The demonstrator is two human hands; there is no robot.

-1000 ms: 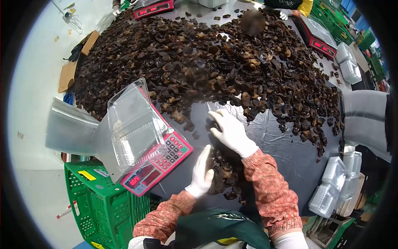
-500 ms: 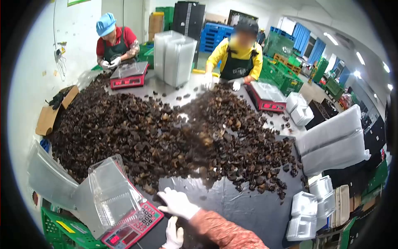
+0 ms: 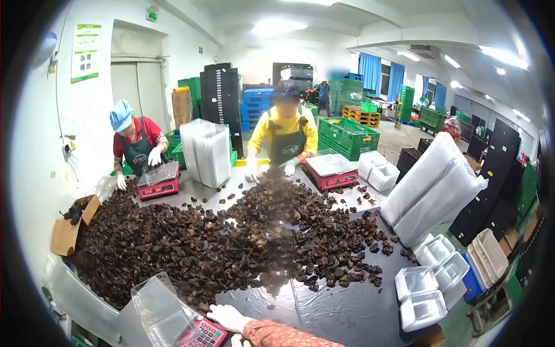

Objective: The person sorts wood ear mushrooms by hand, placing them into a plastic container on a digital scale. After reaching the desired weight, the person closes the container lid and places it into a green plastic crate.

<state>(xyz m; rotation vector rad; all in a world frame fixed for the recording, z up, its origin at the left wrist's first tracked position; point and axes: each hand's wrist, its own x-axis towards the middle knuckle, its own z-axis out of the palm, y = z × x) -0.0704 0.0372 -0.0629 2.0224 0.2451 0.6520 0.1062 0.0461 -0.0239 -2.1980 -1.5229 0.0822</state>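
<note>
My right hand (image 3: 229, 317), in a white glove and a patterned reddish sleeve, reaches left at the bottom of the view. Its fingers are stretched out beside the red scale (image 3: 203, 334), at the near edge of the pile, with nothing visible in them. Below it, only a bit of my left hand (image 3: 238, 340) shows, also gloved in white; its fingers are mostly cut off by the frame. Clear plastic boxes (image 3: 163, 312) lie on the scale. Dark brown, crinkled pieces like wood ear mushrooms (image 3: 191, 243) cover much of the table (image 3: 341, 306).
Two co-workers, one in yellow (image 3: 283, 136) and one in red (image 3: 139, 144), stand across the table by red scales (image 3: 329, 173). Clear trays (image 3: 419, 289) and a wrapped stack (image 3: 433, 185) stand at the right. A cardboard box (image 3: 75, 225) sits at the left.
The view has tilted upward, so my hands and the near scale sit lower in it. The co-worker in red has parted their hands, one now over their scale.
</note>
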